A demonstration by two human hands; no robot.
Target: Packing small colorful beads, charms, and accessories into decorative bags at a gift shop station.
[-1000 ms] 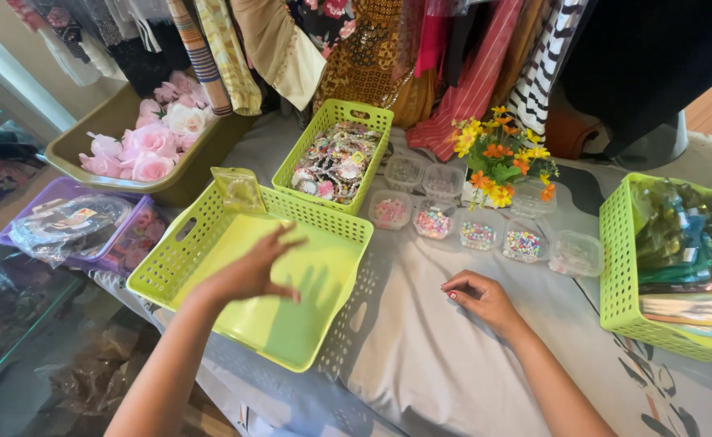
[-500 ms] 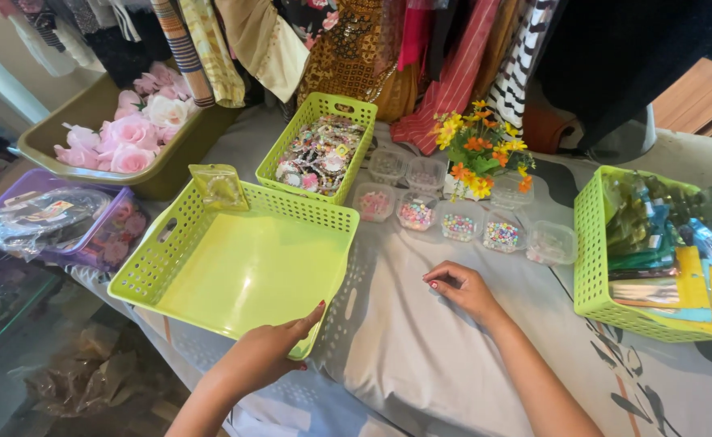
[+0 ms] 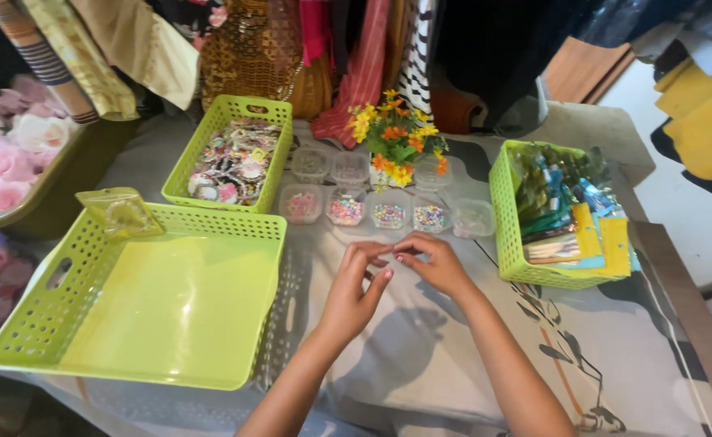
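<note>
A grey cloth is covering the counter (image 3: pixel 421 380), with clothes hanging behind. Nearest, the big empty green basket (image 3: pixel 154 307) is lying at the left. Over the cloth the left hand (image 3: pixel 354 293) and right hand (image 3: pixel 433 263) are meeting fingertip to fingertip, each grip narrowing to a pinch on something too small to make out; it is probably light, hard and easily dropped, best pinched between thumb and forefinger. Beyond, small bead tubs (image 3: pixel 346 209) are sitting in rows before the flowers (image 3: pixel 392 142)
</note>
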